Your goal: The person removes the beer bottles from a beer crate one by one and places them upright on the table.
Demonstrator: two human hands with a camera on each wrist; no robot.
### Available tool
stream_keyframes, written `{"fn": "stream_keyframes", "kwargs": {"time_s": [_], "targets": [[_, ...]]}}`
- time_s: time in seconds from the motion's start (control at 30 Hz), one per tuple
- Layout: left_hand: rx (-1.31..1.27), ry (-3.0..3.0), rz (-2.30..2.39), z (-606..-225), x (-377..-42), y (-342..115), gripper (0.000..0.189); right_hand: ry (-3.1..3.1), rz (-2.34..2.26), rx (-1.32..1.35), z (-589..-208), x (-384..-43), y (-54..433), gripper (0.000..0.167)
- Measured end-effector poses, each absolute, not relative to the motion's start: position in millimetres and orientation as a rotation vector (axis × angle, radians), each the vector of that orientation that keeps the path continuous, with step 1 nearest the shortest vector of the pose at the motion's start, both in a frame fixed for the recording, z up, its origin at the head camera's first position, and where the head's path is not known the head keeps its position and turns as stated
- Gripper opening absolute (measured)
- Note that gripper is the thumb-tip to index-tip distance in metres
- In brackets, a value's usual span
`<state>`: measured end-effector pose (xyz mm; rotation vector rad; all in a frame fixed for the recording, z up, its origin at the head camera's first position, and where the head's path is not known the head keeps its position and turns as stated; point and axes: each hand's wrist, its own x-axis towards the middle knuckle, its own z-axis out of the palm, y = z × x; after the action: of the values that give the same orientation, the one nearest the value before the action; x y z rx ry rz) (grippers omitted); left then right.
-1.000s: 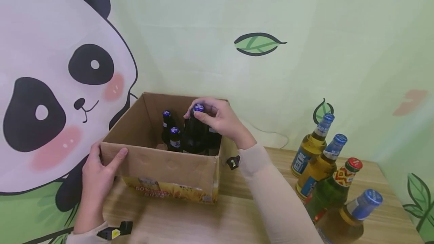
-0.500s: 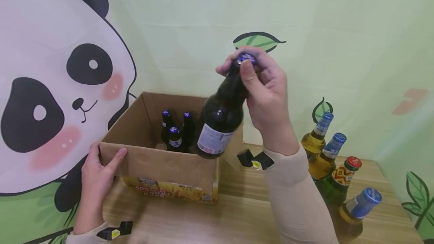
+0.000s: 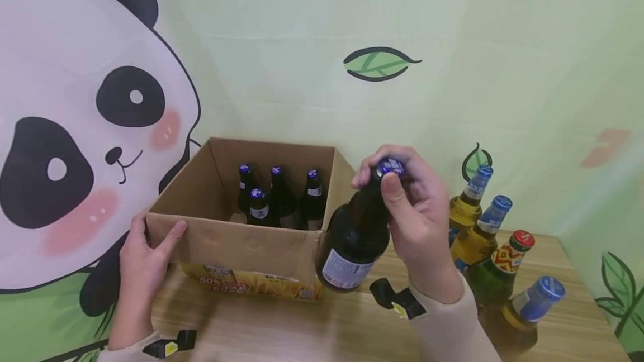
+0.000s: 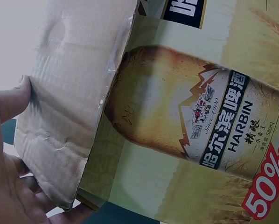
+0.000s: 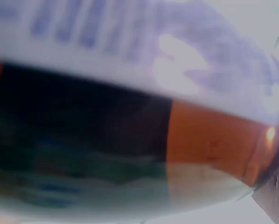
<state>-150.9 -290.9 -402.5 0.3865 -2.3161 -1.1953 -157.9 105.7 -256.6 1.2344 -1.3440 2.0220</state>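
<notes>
My right hand (image 3: pixel 420 211) grips a dark brown beer bottle (image 3: pixel 354 239) by its neck, just under the blue cap. Tilted, the bottle hangs beside the right front corner of a cardboard box (image 3: pixel 236 244), its pale back label facing me. In the right wrist view the brown glass (image 5: pixel 209 135) fills most of the picture, blurred. My left hand (image 3: pixel 146 264) holds the box's front left corner, thumb over the front flap (image 4: pixel 79 88). Inside the box several dark bottles (image 3: pixel 283 200) with blue caps stand upright. The bottle's base is clear of the table.
On the right of the wooden table (image 3: pixel 352 328) stands a row of bottles: two amber ones with blue caps, a green bottle (image 3: pixel 495 272) with a red cap, and a brown bottle (image 3: pixel 518 323) nearest me. A printed panda cloth (image 3: pixel 282 55) hangs behind.
My right hand has lifted the dark beer bottle out of the box, carried it right, and lowered it past the box's right side. The left hand stays on the box corner.
</notes>
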Motion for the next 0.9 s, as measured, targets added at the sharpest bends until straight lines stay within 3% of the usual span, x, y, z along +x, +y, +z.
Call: {"fn": "stream_keyframes", "kwargs": {"time_s": [0.2, 0.5, 0.9], "targets": [[0.382, -2.303, -1.202, -403, -151, -288, 0.073, -1.363, 1.885, 1.201, -297, -151, 110, 0.030], [0.368, -2.300, -1.196, -405, -153, -288, 0.073, -1.422, 1.881, 1.042, -354, -132, 123, 0.015], [0.377, -2.292, -1.202, -403, -150, -288, 0.073, -1.559, 1.816, 0.782, -413, -143, 133, 0.017]]}}
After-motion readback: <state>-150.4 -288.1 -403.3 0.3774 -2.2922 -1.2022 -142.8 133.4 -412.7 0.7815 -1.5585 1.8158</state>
